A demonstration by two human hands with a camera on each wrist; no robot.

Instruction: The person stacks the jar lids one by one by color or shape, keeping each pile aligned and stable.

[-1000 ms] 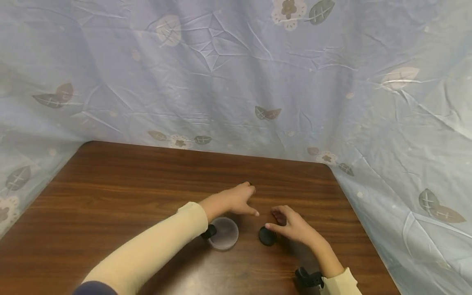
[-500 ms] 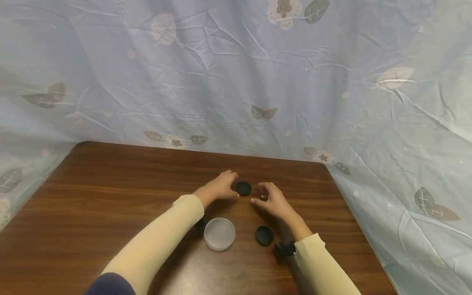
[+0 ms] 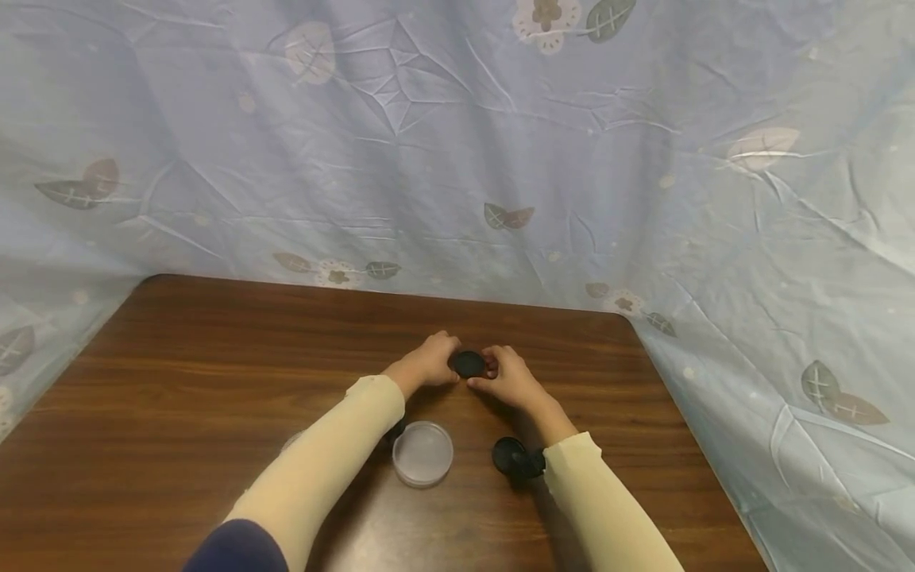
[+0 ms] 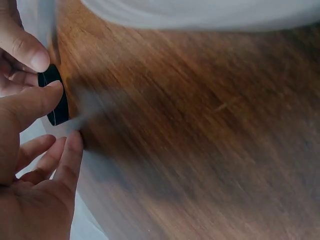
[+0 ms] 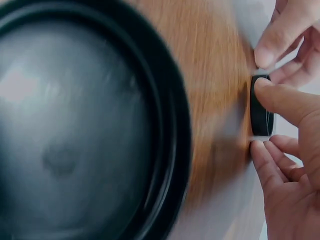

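A small black lid-like disc (image 3: pixel 469 364) lies on the table between my two hands. In the head view my left hand (image 3: pixel 427 361) stands at its left side and my right hand (image 3: pixel 515 384) at its right, fingers loosely bent around it. The left wrist view shows my left thumb overlapping the disc (image 4: pixel 53 95), with a slight gap to the fingertips below. From the right wrist, my right thumb overlaps the disc (image 5: pixel 261 112), while the left thumb tip is just off its upper end. Neither hand visibly grips it. Fingers partly hide its edges.
Nearer me stands a clear round shallow dish (image 3: pixel 422 454). To its right lies a second black rimmed disc (image 3: pixel 509 455), partly covered by the right wrist camera. Another clear rim (image 3: pixel 291 442) peeks out behind the left sleeve. A patterned curtain (image 3: pixel 400 159) borders the wooden table (image 3: pixel 214 373).
My right hand has moved from beside the nearer black disc to the right side of the farther one. My left hand has drawn back left, uncovering that disc and settling beside it.
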